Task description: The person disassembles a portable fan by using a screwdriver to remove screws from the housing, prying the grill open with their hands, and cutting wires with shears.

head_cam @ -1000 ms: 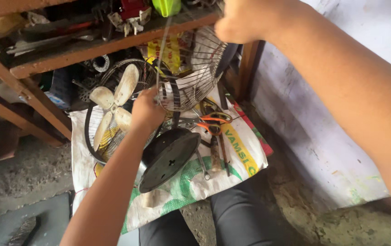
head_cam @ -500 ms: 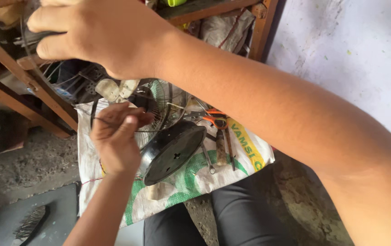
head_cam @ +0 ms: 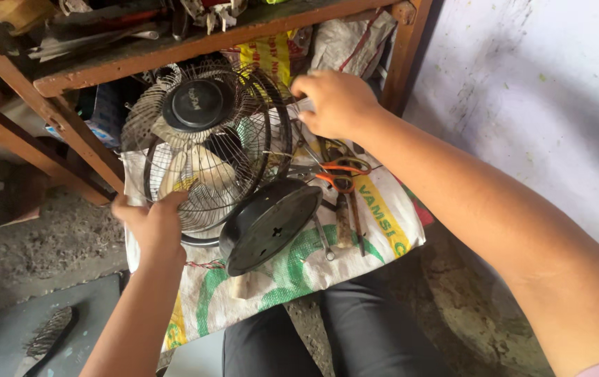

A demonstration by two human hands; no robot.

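Note:
A table fan lies tilted on a printed sack [head_cam: 376, 230] on the floor. Its wire cage [head_cam: 208, 150] has a dark round centre cap, and pale blades show behind the wires. The black round base [head_cam: 271, 223] faces me. My left hand [head_cam: 153, 223] grips the lower left rim of the cage. My right hand [head_cam: 334, 101] holds the cage's upper right rim.
Orange-handled scissors [head_cam: 341, 174], a wrench and other tools lie on the sack to the right of the fan. A wooden shelf frame [head_cam: 174, 49] with clutter stands behind. A pale wall [head_cam: 522, 91] runs along the right. A brush [head_cam: 48, 335] lies at lower left.
The front wire guard, held up near the shelf before, now sits over the fan blades. My right hand came down to the cage's right rim; my left hand moved to its lower left rim.

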